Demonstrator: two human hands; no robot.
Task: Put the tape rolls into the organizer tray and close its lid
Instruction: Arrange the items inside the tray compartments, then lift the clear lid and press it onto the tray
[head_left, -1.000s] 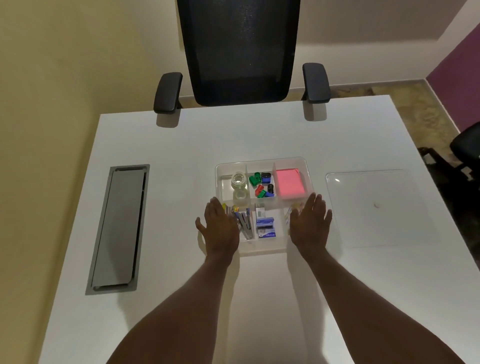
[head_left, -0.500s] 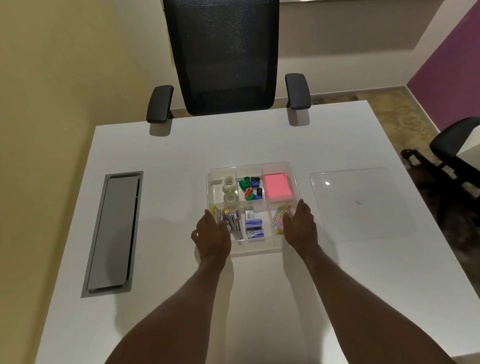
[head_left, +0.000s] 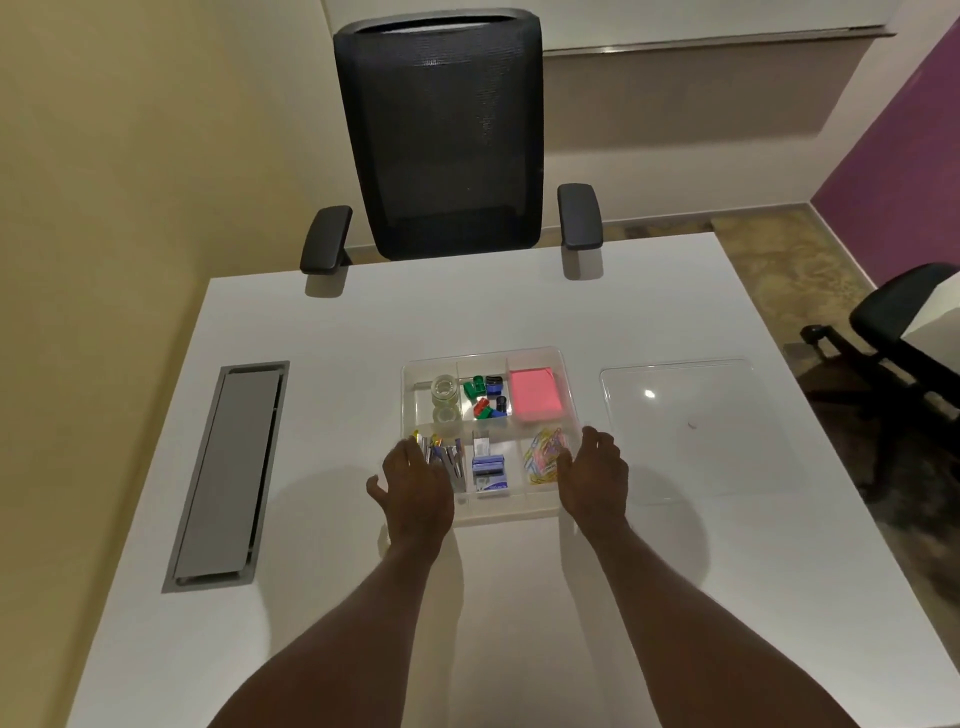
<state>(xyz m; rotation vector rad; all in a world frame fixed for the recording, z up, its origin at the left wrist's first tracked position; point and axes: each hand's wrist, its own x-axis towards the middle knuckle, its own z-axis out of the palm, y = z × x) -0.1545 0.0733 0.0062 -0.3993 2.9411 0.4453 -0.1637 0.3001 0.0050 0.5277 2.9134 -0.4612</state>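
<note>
- Holds left hand (head_left: 415, 488) wide over the near-left corner of the organizer tray (head_left: 483, 352), fingers spread and loose, gripping nothing; cannot tell whether it touches the rim.
- Holds right hand (head_left: 592, 478) at the tray's near-right corner, fingers relaxed and lightly bent, likewise empty.
- Shows the clear tray uncovered in the middle of the white table (head_left: 519, 312).
- Shows two clear tape rolls (head_left: 444, 389) lying in the tray's far-left compartment, one just behind the other.
- Shows the transparent lid (head_left: 691, 431) flat on the table, right of the tray and apart from it, toward the right edge.
- Fills the remaining compartments with small coloured pieces (head_left: 485, 397) at far middle, pink sticky notes (head_left: 535, 395) at far right, blue boxes (head_left: 488, 470) at near middle and coloured paper clips (head_left: 543, 454) at near right.
- Places a grey cable hatch (head_left: 228, 467) along the table's left edge and a black mesh office chair (head_left: 441, 135) at its far edge.
</note>
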